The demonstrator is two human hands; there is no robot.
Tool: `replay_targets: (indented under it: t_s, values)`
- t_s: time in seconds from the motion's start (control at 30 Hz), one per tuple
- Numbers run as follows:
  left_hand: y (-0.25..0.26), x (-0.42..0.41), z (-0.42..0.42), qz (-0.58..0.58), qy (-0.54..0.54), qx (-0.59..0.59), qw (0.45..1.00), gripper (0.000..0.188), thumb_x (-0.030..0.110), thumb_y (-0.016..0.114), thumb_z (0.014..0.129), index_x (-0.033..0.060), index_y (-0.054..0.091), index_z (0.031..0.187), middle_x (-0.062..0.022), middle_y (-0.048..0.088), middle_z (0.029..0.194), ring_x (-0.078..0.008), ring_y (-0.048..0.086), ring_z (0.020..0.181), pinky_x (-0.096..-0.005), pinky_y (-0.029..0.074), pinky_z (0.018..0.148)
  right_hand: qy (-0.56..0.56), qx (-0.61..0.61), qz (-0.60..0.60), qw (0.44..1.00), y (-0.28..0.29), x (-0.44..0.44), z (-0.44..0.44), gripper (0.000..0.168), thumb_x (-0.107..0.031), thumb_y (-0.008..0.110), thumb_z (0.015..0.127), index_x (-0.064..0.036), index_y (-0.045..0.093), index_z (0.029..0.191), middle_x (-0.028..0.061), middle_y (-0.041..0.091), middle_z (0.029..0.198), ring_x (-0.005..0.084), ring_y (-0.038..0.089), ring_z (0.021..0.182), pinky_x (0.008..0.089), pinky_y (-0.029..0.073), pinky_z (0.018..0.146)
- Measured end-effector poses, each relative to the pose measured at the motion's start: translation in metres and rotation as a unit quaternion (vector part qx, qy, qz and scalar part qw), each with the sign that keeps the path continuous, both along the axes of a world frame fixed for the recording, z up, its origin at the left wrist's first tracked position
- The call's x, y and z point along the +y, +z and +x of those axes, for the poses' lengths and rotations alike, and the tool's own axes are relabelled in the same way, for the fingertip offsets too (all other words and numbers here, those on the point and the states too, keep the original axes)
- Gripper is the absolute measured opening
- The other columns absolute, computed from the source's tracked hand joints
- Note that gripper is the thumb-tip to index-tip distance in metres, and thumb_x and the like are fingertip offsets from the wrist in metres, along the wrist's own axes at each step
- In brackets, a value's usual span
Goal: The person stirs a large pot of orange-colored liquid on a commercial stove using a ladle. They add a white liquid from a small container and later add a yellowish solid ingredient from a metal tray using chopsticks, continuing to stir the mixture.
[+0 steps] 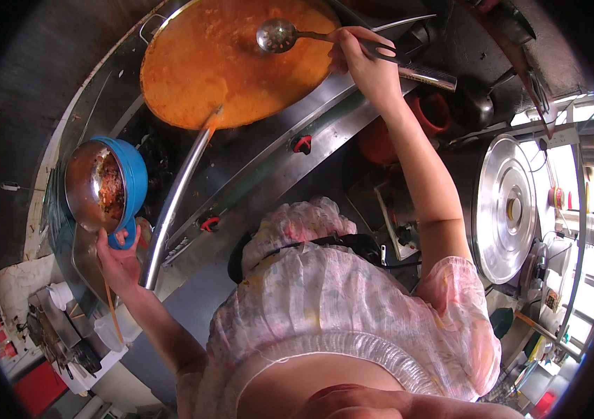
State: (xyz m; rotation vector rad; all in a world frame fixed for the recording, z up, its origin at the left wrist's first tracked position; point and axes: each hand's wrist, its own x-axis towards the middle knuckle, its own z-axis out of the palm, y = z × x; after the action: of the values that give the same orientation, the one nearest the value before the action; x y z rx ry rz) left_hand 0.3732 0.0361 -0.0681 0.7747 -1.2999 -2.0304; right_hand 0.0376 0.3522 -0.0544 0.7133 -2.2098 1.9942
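My right hand (368,63) grips the dark handle of a metal slotted spoon (276,35), whose bowl is over a large wide pot of orange-red soup or sauce (213,68). At the lower left, my left hand (121,259) holds the handle of a blue plastic bowl (137,173). A metal bowl (81,183) sits nested inside it, tilted, with dark red food residue inside. A long metal handle (176,204) slants out of the pot's near side and passes just right of my left hand. Whether its lower end rests on the pot bottom is hidden.
Red burner knobs (302,144) line the stove's steel front edge. A tall pot with a round metal lid (506,209) stands at right. Another utensil with a perforated metal handle (430,77) lies beyond my right hand. A metal tray (84,256) lies behind my left hand.
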Motion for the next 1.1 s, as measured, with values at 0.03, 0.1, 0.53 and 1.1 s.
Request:
replay_targets:
  t_s: [0.03, 0.1, 0.53, 1.1]
  values:
    - [-0.002, -0.001, 0.001, 0.004, -0.002, 0.000, 1.000, 0.019, 0.022, 0.051, 0.087, 0.0035, 0.053, 0.084, -0.0038, 0.054, 0.067, -0.0134, 0.055, 0.074, -0.0512, 0.043, 0.086, 0.000, 0.007, 0.012, 1.000, -0.001, -0.001, -0.002, 0.024, -0.014, 0.045, 0.090, 0.006, 0.058, 0.091, 0.0066, 0.058, 0.066, 0.0108, 0.056, 0.055, 0.0211, 0.045, 0.050]
    - [-0.005, 0.000, 0.000, 0.006, 0.013, -0.010, 1.000, 0.019, 0.022, 0.051, 0.086, 0.0040, 0.054, 0.084, -0.0036, 0.055, 0.068, -0.0135, 0.056, 0.074, -0.0509, 0.043, 0.086, 0.010, 0.021, 0.017, 1.000, -0.008, -0.003, -0.006, 0.023, -0.014, 0.045, 0.090, 0.005, 0.058, 0.091, 0.0069, 0.058, 0.067, 0.0109, 0.058, 0.056, 0.0211, 0.046, 0.052]
    - [-0.003, 0.016, -0.018, -0.012, 0.060, -0.062, 0.996, 0.022, 0.024, 0.049, 0.088, 0.0050, 0.047, 0.079, -0.0026, 0.045, 0.067, -0.0138, 0.050, 0.073, -0.0495, 0.041, 0.090, 0.028, 0.064, 0.069, 0.995, -0.019, -0.016, -0.007, 0.022, -0.013, 0.044, 0.091, 0.004, 0.059, 0.091, 0.0060, 0.060, 0.067, 0.0102, 0.060, 0.059, 0.0201, 0.047, 0.053]
    - [-0.011, 0.008, -0.012, 0.000, 0.047, -0.038, 0.998, 0.018, 0.020, 0.053, 0.086, 0.0016, 0.053, 0.084, -0.0055, 0.055, 0.066, -0.0166, 0.058, 0.071, -0.0470, 0.048, 0.082, 0.044, 0.013, 0.027, 0.999, -0.022, -0.015, -0.009, 0.025, -0.015, 0.043, 0.092, 0.005, 0.058, 0.090, 0.0078, 0.059, 0.067, 0.0128, 0.060, 0.057, 0.0214, 0.047, 0.051]
